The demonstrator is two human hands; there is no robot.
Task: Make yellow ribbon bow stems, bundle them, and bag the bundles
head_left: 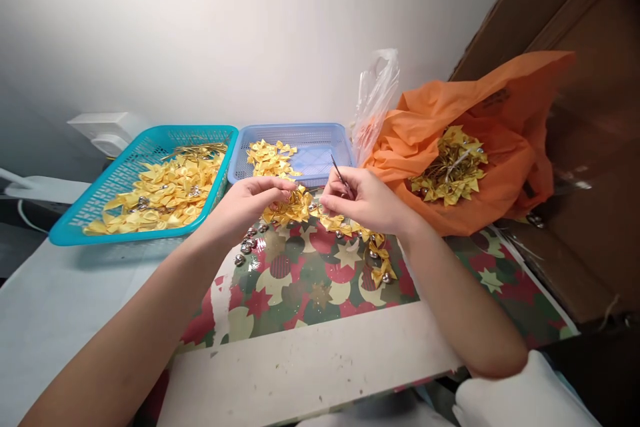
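Left hand [257,203] is pinching at bows [295,208], right hand [375,201] is gripping a tool [342,177], one bunch [463,185] sitting bagged, plenty lying loose.

Teal basket [75,230]: perforated plastic, slight gloss. Right of it, blue basket [320,180]: plastic mesh, semi-clear look. Further right, plastic bag [373,103]: thin, glossy film; orange bag [420,107]: matt, creased, cloth-like. Nearer than teal basket, rightward: bells [245,249], shiny metallic; patterned sheet [310,293], glossy.

A pale wall [280,33] rises at twelve o'clock, a white fixture [103,125] sits at ten, a white cable [29,219] at nine, brown cardboard [587,100] at two.
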